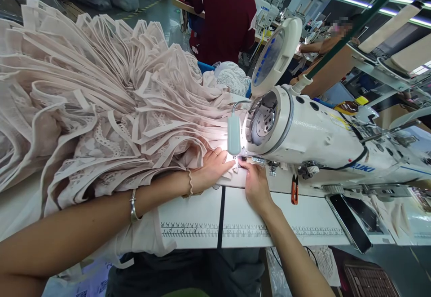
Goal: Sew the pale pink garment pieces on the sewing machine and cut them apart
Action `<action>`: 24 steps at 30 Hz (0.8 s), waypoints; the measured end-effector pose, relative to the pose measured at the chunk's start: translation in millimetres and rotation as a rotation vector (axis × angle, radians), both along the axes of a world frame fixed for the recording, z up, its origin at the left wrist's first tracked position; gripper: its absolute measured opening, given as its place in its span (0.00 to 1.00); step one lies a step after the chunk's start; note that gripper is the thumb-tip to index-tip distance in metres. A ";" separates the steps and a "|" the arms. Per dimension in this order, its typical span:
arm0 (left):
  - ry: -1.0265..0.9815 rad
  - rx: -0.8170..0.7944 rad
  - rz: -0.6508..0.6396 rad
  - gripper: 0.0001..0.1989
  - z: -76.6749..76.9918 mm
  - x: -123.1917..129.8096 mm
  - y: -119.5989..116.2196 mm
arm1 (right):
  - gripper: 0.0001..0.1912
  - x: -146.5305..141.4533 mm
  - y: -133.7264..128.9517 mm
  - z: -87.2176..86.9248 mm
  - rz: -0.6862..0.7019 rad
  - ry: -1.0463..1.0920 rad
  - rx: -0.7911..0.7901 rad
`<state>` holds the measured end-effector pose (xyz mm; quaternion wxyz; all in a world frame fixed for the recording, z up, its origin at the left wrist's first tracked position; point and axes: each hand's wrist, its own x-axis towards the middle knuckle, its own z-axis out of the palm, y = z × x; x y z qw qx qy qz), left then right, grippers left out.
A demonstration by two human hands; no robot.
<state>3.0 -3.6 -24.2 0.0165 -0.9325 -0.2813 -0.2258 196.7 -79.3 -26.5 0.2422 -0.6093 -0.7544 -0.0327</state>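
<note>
Under the lit head of a white sewing machine point(303, 130), both of my hands meet at the edge of a pale beige lace-trimmed garment point(226, 174). My left hand point(212, 169) is closed on the cloth just left of the needle area, its thumb pointing right. On the other side, my right hand point(256, 184) pinches the cloth's edge with thumb and forefinger; the fingertips are partly hidden. A small greenish lamp point(234, 135) hangs over the spot and hides the needle. Many similar beige garments point(117, 95) are heaped to the left, up against my left forearm.
Orange-handled thread snips point(295, 190) and a phone point(348, 223) lie right of my right hand. A ruler strip point(191, 229) runs along the table's front. White lace point(232, 77) sits behind the heap. Thread cones point(387, 27) stand at right. A person in maroon point(225, 18) works beyond.
</note>
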 end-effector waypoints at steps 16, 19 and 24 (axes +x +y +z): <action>0.121 0.120 -0.185 0.16 10.0 -11.1 -5.6 | 0.11 -18.7 -5.8 7.3 0.091 -0.248 0.290; 0.163 0.182 -0.199 0.18 10.5 -6.0 -7.2 | 0.13 -26.7 -4.0 7.6 0.038 -0.253 0.317; 0.097 0.275 -0.198 0.19 9.0 -4.0 -9.5 | 0.10 -25.3 -1.2 9.0 -0.012 0.058 0.304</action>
